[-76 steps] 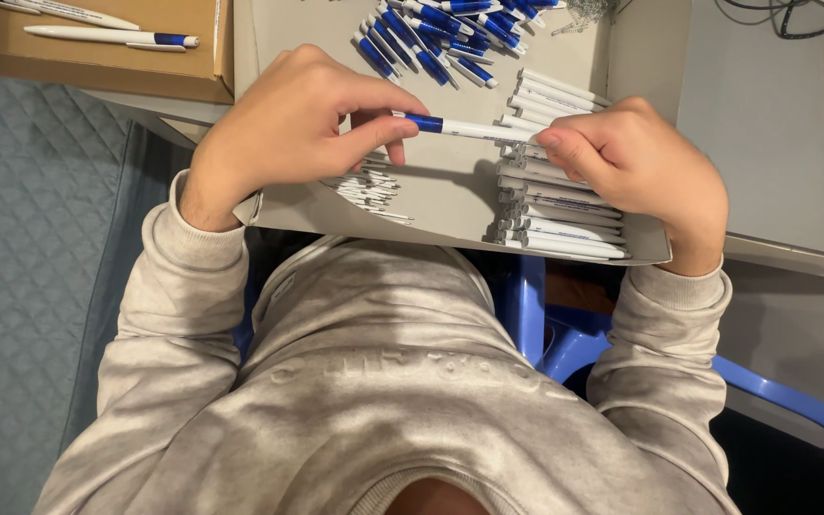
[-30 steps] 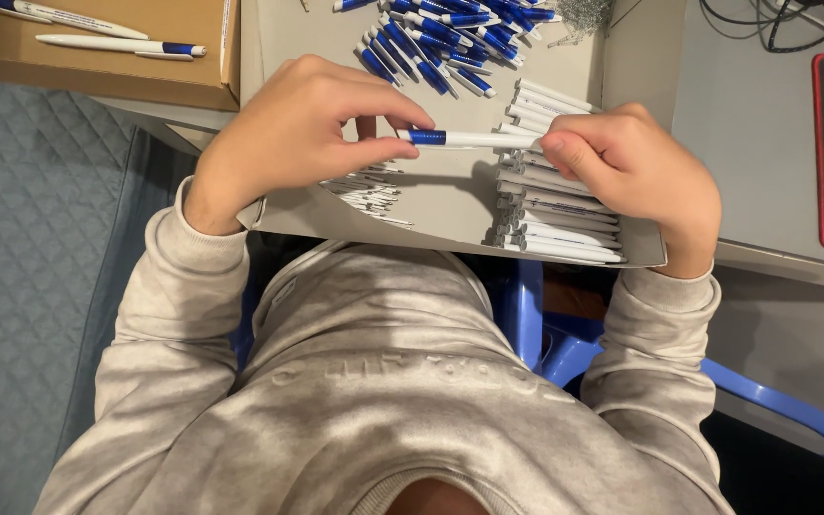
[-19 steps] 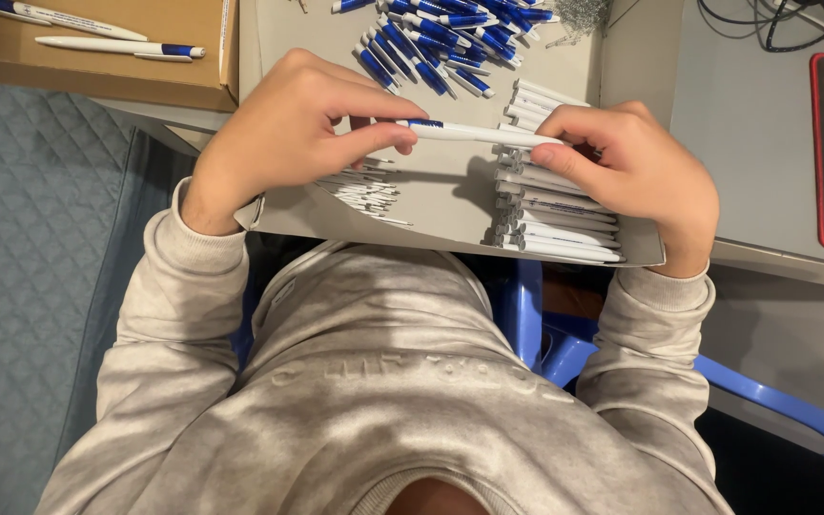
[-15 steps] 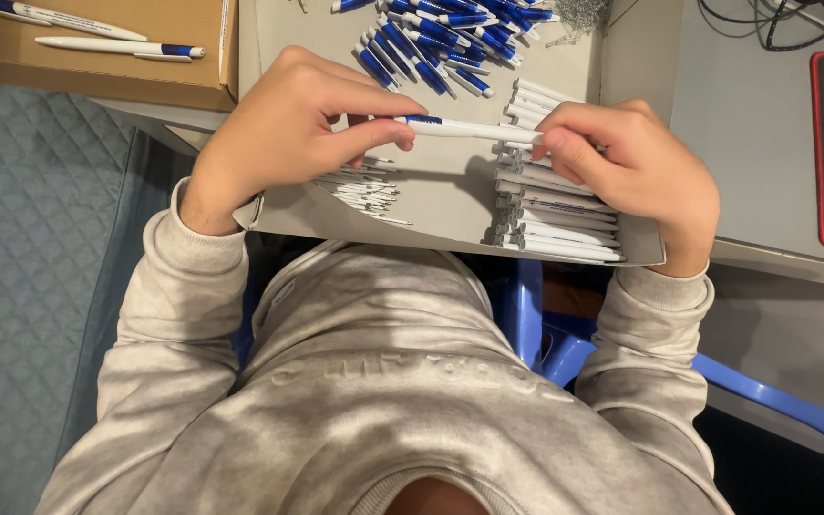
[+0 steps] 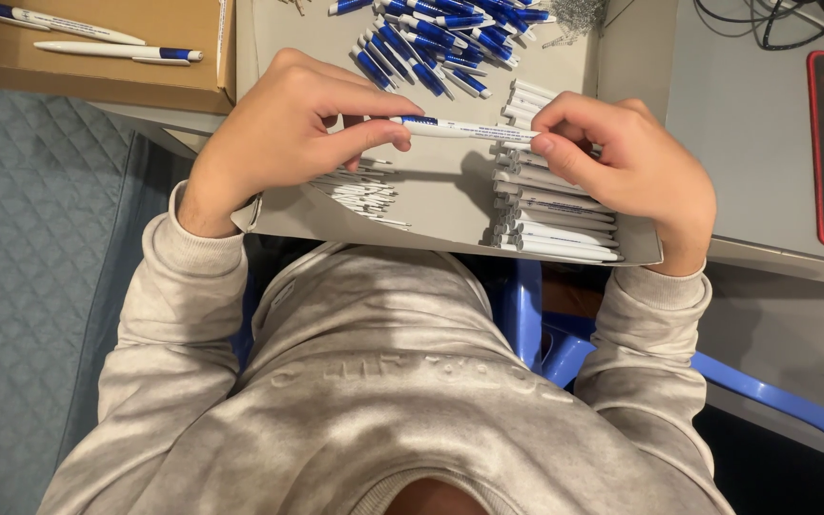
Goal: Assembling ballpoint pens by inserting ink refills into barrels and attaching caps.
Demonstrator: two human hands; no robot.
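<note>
Left hand (image 5: 288, 129) and right hand (image 5: 631, 167) each grip an end of the white-blue pen (image 5: 464, 128) over the grey tray (image 5: 441, 205)

A brown cardboard box (image 5: 97, 81) stands top left beside a shallow grey cardboard tray (image 5: 450, 205).
</note>
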